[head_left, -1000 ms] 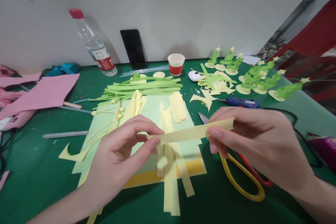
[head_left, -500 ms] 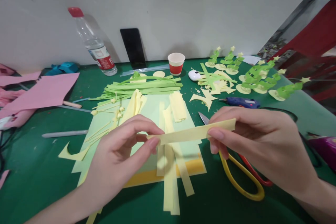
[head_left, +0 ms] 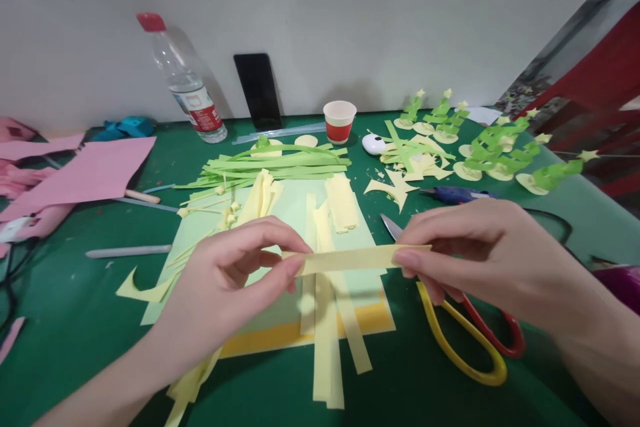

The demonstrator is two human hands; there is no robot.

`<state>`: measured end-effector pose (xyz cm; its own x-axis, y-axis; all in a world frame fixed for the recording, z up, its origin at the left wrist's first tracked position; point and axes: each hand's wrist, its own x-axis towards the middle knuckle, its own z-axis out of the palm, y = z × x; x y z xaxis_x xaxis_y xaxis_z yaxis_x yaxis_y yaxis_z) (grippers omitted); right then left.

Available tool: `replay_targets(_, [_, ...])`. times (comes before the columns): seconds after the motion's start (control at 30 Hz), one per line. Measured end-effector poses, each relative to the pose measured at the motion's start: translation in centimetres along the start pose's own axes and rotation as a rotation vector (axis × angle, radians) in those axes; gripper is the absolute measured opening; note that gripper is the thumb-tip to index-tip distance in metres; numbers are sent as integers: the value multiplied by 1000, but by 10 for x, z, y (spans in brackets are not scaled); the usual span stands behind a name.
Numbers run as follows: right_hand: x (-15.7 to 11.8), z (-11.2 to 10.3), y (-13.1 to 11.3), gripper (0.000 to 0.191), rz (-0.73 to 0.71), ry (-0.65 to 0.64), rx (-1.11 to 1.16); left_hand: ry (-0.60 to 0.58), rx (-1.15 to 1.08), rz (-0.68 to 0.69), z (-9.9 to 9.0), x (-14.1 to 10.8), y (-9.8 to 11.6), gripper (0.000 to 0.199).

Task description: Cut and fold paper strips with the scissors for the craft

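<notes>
A pale yellow paper strip [head_left: 350, 259] is stretched level between my two hands. My left hand [head_left: 240, 273] pinches its left end between thumb and fingers. Near the right end, my right hand [head_left: 465, 253] pinches it the same way. Beneath lie more yellow paper strips [head_left: 327, 340] on light green sheets [head_left: 270, 320] with an orange-yellow band along the front. Scissors [head_left: 467, 347] with one yellow and one red handle lie under and beside my right hand, their blades partly hidden by it.
Green paper strips [head_left: 275, 165], a paper cup [head_left: 339, 123], a bottle [head_left: 193, 100] and a phone [head_left: 259, 90] stand or lie toward the wall. At right are a blue glue gun [head_left: 457, 194] and several star-topped paper pieces [head_left: 500, 147]. Pink sheets [head_left: 110, 170] and a grey pen-like stick [head_left: 127, 251] lie left.
My right hand has slid or moved slightly left and lower along the strip, so less of its end sticks out past the thumb. The strip is now more level.
</notes>
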<state>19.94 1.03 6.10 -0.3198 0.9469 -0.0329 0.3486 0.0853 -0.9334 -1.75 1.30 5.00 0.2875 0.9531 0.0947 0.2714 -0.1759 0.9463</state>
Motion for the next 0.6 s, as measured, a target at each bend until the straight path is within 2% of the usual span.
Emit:
replay_targets(0.1, [-1,-3,5,20,122,-27,40,-95,37,-44,-3,5,0,13])
replay_targets(0.27, [1,-6,5,21,234,-56,40,-46,41,-132,-4,9,-3,8])
replay_targets(0.37, [6,-9,5,20,254,-183,-109,-98,67,-164,-5,10,-6,5])
replay_targets(0.5, [12,-10,8,23,166,-385,-409,-189,101,-157,-3,11,-9,7])
replay_targets(0.6, [13,-5,9,26,131,-499,-461,-242,155,-134,1,10,-11,10])
